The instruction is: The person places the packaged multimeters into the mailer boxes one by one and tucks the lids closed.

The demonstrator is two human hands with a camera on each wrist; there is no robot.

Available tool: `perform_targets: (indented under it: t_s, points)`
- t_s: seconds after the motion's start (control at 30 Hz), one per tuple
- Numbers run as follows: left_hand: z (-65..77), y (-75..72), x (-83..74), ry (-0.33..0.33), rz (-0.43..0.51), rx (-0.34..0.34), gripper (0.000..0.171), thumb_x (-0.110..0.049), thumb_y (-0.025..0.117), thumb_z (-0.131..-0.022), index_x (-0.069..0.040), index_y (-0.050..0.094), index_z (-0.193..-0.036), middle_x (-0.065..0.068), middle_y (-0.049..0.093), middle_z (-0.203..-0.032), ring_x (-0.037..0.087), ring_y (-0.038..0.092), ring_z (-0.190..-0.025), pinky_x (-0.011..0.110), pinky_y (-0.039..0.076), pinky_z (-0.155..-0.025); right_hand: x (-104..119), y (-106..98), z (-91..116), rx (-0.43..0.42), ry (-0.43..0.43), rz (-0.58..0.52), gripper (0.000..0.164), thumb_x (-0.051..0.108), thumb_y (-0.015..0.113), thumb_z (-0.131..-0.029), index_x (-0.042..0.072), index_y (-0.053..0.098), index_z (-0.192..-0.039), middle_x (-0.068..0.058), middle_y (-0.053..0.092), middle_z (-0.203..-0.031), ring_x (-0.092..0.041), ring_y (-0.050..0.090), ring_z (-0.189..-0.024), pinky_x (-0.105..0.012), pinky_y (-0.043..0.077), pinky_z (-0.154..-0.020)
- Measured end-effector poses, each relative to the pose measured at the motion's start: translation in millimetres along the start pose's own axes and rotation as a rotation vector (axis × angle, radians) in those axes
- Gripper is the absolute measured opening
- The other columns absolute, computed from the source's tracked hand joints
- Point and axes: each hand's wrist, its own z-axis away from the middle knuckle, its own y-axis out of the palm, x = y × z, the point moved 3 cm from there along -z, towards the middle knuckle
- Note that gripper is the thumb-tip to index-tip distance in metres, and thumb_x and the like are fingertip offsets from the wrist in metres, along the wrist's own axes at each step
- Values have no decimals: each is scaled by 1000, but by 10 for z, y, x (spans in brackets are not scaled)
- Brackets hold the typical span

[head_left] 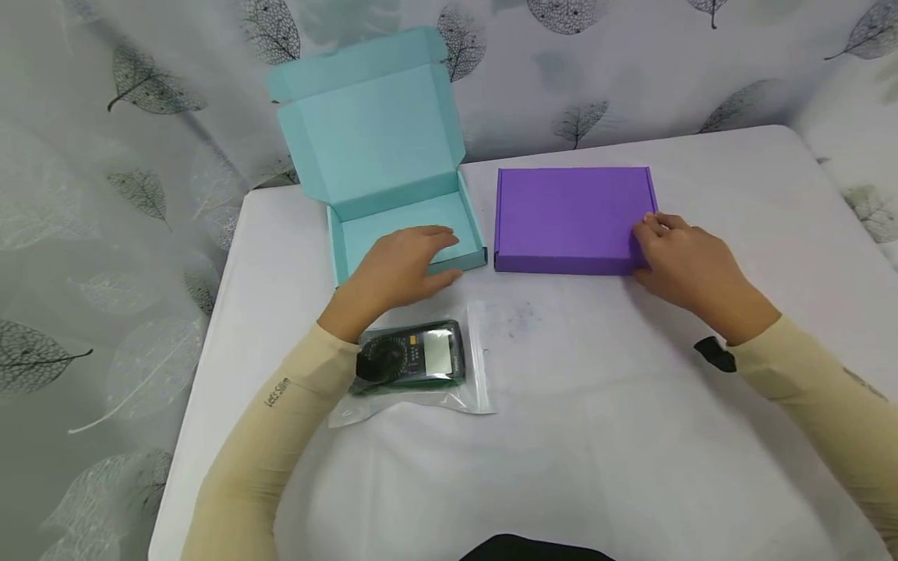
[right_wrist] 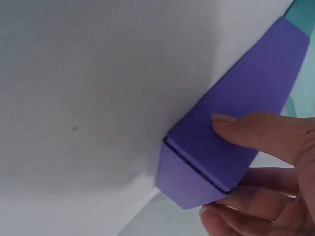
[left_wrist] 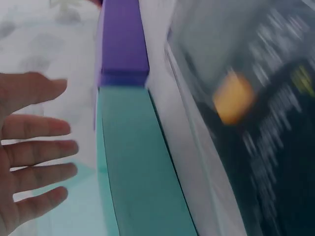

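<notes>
While pinching purple box (head_left: 571, 214) with right hand (head_left: 691, 269), hovering over teal box (head_left: 375, 128) with left hand (head_left: 400, 269).
Straight-fingered there, holding nothing.

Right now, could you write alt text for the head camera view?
A right hand grips a closed purple box; a left hand hovers at an open turquoise mailer box. A digital multimeter in a clear plastic bag lies nearer.
</notes>
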Motion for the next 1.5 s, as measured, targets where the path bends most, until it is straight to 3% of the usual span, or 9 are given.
perform_targets:
  t_s: [0.2,0.43,0.5,0.6,0.73,0.83,1.03,1.23,1.5]
  points:
    - [186,-104,358,-158,30,-121,45,-34,58,-91,-7,57,-127,8,49,-135,27,46,-121,43,39,-94,144,-74,31,4,62,-103,70,25,81,-66,-11,48,-116,-29,47,-117,-48,37,-113,-63,38,-77]
    - [362,-192,778,-445,43,-308,30,-16,62,-89,-4,64,-116,14,54,-126,35,52,-110,50,46,-76,755,-176,-220,-131,-189,-205,69,35,71,-75,-4,49,-126,-23,45,-130,-42,39,-120,-59,38,-87]
    - [399,-183,866,-520,12,-299,33,-15,62,-89,2,61,-117,19,52,-125,39,52,-107,53,46,-75,985,-164,-288,-102,-262,-242,67,36,69,-78,-2,48,-130,-20,45,-132,-39,38,-122,-57,37,-91]
    - [437,-162,989,-640,-17,-207,40,-18,59,-91,8,55,-120,26,47,-123,44,51,-100,57,44,-74,1302,-121,-345,-43,-364,-269,66,37,66,-81,1,46,-133,-17,44,-134,-34,37,-124,-53,37,-93]
    - [490,-88,1159,-763,18,-69,32,-27,51,-96,4,58,-100,25,54,-99,44,55,-80,55,44,-62,1647,-9,-371,39,-477,-283,67,37,65,-83,2,42,-136,-17,41,-137,-32,36,-125,-49,39,-93]
    - [500,-5,1254,-775,89,-46,33,-27,49,-97,0,60,-82,18,57,-76,37,56,-64,45,44,-52,1872,71,-388,85,-523,-299,68,39,64,-84,4,40,-137,-15,40,-138,-30,36,-125,-47,41,-91]
    - [500,55,1366,-708,189,-76,32,-17,51,-95,2,67,-75,10,59,-54,27,56,-50,38,43,-47,2268,227,-438,125,-598,-300,77,51,58,-86,6,32,-142,-12,40,-137,-27,36,-125,-44,39,-92]
    - [468,48,1447,-672,206,-30,31,-9,47,-86,0,56,-57,13,61,-54,29,58,-51,35,38,-41,2498,365,-467,134,-637,-261,83,60,55,-84,6,32,-142,-12,39,-136,-28,36,-123,-45,36,-93]
    - [414,20,1480,-656,175,26,23,-13,52,-87,3,59,-71,15,60,-54,25,59,-49,36,42,-47,2610,438,-541,184,-597,-196,90,59,65,-77,6,32,-142,-11,40,-132,-26,40,-115,-44,37,-90]
